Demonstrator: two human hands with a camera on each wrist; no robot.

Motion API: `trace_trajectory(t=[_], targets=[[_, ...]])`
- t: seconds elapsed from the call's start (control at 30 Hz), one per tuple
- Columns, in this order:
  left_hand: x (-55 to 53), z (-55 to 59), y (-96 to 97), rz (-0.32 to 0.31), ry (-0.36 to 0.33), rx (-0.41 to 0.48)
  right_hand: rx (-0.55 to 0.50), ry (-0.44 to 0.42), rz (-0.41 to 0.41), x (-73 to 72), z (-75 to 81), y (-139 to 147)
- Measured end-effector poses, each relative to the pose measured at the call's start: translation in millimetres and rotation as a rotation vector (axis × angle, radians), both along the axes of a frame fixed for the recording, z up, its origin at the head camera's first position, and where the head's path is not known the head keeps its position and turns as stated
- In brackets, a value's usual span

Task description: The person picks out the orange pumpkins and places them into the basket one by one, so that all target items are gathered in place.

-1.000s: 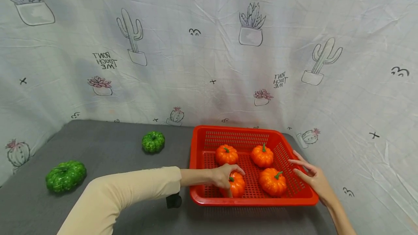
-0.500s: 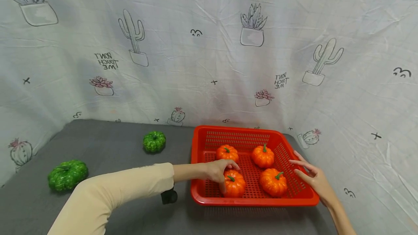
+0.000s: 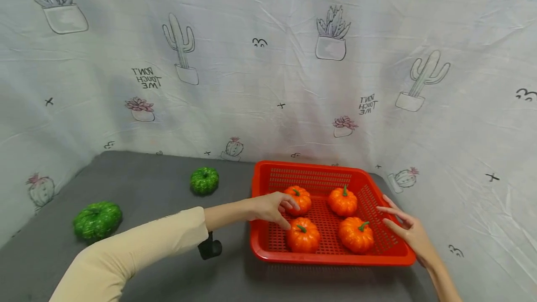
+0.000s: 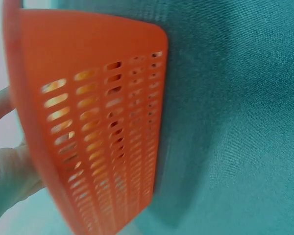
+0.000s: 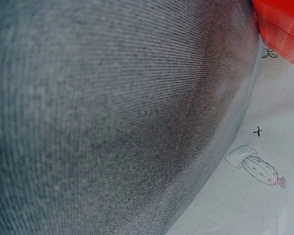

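Inside a red plastic basket (image 3: pixel 335 258) in the head view lie several small orange pumpkins with green stems. My left hand (image 3: pixel 268 208) hovers over the basket's left rim, its fingers loosely bent and holding nothing. Just beyond its fingertips sit the front-left pumpkin (image 3: pixel 303 235) and the back-left pumpkin (image 3: pixel 300 201). On the right side, the back pumpkin (image 3: pixel 342 201) and front pumpkin (image 3: pixel 356 236) stand apart. My right hand (image 3: pixel 411 236) has its spread fingers at the basket's right rim. The left wrist view has the basket's slotted wall (image 4: pixel 103 122) in front of part of the left hand.
Two green pumpkins lie on the grey table left of the basket: a larger one (image 3: pixel 97 221) near the left edge and a smaller one (image 3: pixel 204 181) farther back. A white curtain (image 3: pixel 235 69) with cactus drawings hangs behind and beside the table.
My left hand has let go of the front-left orange pumpkin and drawn up and leftward. That pumpkin stays in the basket. The right hand keeps its place at the rim.
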State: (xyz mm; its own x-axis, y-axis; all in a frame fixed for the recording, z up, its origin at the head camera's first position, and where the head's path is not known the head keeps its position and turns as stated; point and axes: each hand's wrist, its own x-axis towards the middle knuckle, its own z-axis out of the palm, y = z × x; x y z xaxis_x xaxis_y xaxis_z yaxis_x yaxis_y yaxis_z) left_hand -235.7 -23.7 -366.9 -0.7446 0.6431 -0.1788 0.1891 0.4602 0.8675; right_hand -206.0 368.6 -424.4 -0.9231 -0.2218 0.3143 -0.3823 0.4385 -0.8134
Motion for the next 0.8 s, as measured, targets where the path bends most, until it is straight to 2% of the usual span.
trace_trajectory(t=[0.17, 0.33, 0.47, 0.57, 0.6, 0.67, 0.73, 0.8], targets=[[1.3, 3.5, -18.7, -0.012, 0.017, 0.089, 0.018, 0.018, 0.003, -2.0, -0.6, 4.6], [9.0, 1.4, -46.0, -0.022, 0.02, 0.238, 0.11, 0.077, -0.013, -5.0, 3.9, 7.7], [16.7, -4.5, -74.9, 0.042, 0.02, 0.32, 0.201, 0.157, -0.015, -8.3, 10.6, 7.4], [21.8, -10.8, -96.6, 0.13, 0.069, 0.334, 0.273, 0.229, -0.036, -9.5, 16.6, 7.4], [23.6, -12.8, -103.0, 0.156, 0.127, 0.317, 0.305, 0.262, -0.052, -9.8, 18.7, 7.5], [27.0, -17.4, -114.5, 0.202, 0.305, 0.234, 0.365, 0.311, -0.092, -10.0, 22.8, 7.6], [30.2, -21.8, -123.9, 0.267, 0.534, 0.112, 0.403, 0.346, -0.135, -10.1, 26.5, 7.6], [32.2, -26.4, -131.6, 0.361, 0.754, -0.027, 0.431, 0.358, -0.195, -9.9, 30.0, 8.8]])
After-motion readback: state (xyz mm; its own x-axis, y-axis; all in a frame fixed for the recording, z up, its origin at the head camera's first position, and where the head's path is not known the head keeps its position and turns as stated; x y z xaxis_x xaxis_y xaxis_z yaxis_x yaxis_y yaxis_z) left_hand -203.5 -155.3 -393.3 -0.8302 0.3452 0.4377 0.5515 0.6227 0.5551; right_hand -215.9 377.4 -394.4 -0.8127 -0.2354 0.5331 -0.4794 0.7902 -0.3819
